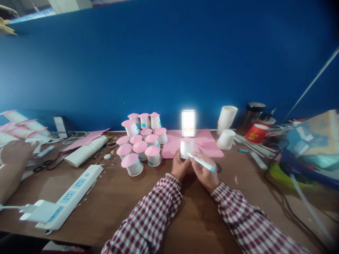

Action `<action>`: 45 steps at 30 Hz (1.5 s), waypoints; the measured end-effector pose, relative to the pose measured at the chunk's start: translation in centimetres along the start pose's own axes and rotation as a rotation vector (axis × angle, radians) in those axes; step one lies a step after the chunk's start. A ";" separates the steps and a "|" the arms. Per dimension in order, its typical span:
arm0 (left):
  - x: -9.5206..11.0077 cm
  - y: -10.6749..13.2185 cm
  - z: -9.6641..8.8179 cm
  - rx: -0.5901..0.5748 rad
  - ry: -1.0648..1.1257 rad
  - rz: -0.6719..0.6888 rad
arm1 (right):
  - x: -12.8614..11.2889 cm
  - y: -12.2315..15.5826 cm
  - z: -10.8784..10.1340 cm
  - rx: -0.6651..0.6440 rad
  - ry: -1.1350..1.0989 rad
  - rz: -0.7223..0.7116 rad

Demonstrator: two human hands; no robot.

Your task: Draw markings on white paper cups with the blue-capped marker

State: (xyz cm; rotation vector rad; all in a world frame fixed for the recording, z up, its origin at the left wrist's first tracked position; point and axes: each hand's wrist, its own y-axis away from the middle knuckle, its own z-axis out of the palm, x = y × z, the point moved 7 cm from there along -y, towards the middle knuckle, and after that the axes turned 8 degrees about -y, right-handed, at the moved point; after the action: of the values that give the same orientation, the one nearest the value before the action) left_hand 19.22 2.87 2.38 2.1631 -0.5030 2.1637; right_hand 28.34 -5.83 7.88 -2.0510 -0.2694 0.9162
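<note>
My left hand [179, 167] is closed around a small white paper cup [186, 148] with a pink paper lid, holding it upright on the brown table. My right hand [205, 173] grips a white pen with a blue cap [201, 162], its tip touching the cup's side. Both sleeves are red-and-white checked. A pink paper sheet [209, 143] lies just behind the cup.
Several pink-lidded cups [140, 146] are stacked to the left. A white power strip [66, 201] lies front left. White cups [226, 120], a red cup [256, 133], a jar [251, 114] and cables crowd the right. Another person's hand [13, 165] is at far left. A bright phone [188, 122] leans on the blue wall.
</note>
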 end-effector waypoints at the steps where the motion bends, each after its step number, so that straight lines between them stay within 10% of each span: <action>1: 0.0 0.0 0.0 -0.001 0.001 0.004 | 0.0 0.0 0.0 -0.004 0.007 -0.005; 45: 0.1 0.1 -0.2 0.020 -0.024 -0.027 | 0.4 0.0 -0.1 0.029 -0.050 0.059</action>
State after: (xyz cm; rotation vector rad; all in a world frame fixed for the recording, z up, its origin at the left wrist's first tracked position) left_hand 18.99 2.82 2.45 2.1948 -0.4519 2.1412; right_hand 28.66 -5.68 7.67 -2.0205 -0.2219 1.0030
